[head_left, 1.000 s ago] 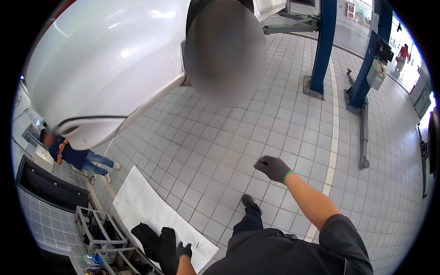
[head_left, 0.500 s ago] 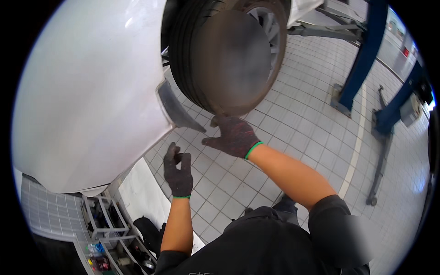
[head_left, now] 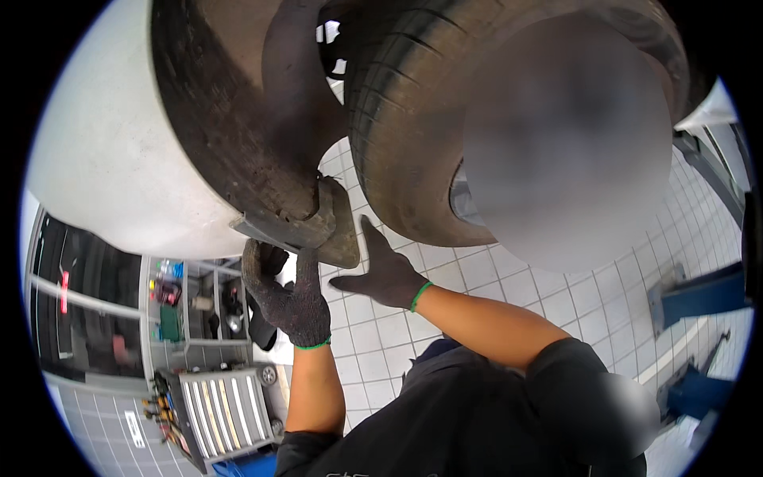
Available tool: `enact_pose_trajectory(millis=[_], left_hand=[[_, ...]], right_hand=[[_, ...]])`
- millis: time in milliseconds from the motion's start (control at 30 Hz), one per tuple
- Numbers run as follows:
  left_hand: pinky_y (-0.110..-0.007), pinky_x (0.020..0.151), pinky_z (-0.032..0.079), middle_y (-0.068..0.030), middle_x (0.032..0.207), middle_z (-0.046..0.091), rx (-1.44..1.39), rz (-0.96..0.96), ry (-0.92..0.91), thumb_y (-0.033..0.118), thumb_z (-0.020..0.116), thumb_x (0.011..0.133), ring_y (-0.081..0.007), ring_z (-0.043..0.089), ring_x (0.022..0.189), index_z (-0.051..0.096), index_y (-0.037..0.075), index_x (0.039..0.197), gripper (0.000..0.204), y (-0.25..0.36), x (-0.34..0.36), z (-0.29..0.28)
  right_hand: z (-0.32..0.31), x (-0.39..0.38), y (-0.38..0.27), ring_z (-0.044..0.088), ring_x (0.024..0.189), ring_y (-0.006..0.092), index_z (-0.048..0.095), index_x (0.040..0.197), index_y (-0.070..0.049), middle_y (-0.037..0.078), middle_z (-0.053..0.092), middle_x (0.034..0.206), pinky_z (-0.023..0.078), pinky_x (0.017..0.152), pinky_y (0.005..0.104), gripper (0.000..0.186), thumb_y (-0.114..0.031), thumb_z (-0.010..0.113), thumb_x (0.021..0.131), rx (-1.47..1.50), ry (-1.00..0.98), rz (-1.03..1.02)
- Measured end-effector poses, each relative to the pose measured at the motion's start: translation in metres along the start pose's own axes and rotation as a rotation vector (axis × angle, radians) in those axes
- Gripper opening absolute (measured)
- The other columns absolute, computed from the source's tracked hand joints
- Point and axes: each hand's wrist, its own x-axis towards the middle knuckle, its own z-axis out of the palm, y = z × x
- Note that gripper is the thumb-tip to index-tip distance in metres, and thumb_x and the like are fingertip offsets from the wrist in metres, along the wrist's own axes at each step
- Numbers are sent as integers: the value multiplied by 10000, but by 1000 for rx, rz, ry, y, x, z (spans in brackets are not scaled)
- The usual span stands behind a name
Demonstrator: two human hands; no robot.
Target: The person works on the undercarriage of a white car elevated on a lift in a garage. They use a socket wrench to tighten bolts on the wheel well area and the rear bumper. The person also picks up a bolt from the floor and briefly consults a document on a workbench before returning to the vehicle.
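A dark mud flap (head_left: pixel 343 230) hangs at the lower end of the wheel-arch liner (head_left: pixel 246 119) on a raised white car. My left hand (head_left: pixel 294 306), in a dark knit glove with a green cuff, reaches up to the bumper's lower edge beside the flap. Its thumb and fingers are spread apart; whether the fingertips touch the trim is unclear. My right hand (head_left: pixel 389 276), gloved the same way, is open just right of the flap and below the tyre (head_left: pixel 413 135). Nothing shows between its fingers.
The wheel hangs close above my right forearm, its centre blurred. A grey tool cabinet (head_left: pixel 230 413) and shelves with bottles and boxes (head_left: pixel 171 298) stand at the left. Blue lift posts (head_left: pixel 707 294) rise at the right over a tiled floor (head_left: pixel 369 342).
My view has moved in closer to the wheel arch, showing its liner. My left hand has come up to the bumper's edge; my right hand has moved from under the tyre to beside the flap.
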Motion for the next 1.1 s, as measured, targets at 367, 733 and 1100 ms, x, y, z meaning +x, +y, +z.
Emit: enact_pose_trajectory(millis=[367,733,1100], left_hand=[[-400,1097,492,-146,1427,534,174,-82,212,13,839,854,-255,563,1302,412,47,1481,760,28,-2,56],[-363,911,578,-135,1171,710,622,-339,196,138,848,829,-228,718,1054,579,46,1328,574,36,-54,88],[-419,910,562,-171,1109,756,535,-1268,-12,386,799,800,-339,726,1042,683,78,1227,539,-53,-301,-60]], right_hand=[[-8,50,35,687,780,202,576,1291,-43,82,692,993,601,626,348,407,-394,485,1106,1180,-290,556],[23,14,140,623,654,236,623,1231,-153,74,676,865,550,556,413,402,-501,482,1087,1037,-366,384],[-96,-35,411,515,565,176,562,1265,-178,22,567,734,465,498,390,307,-395,562,1049,255,-852,943]])
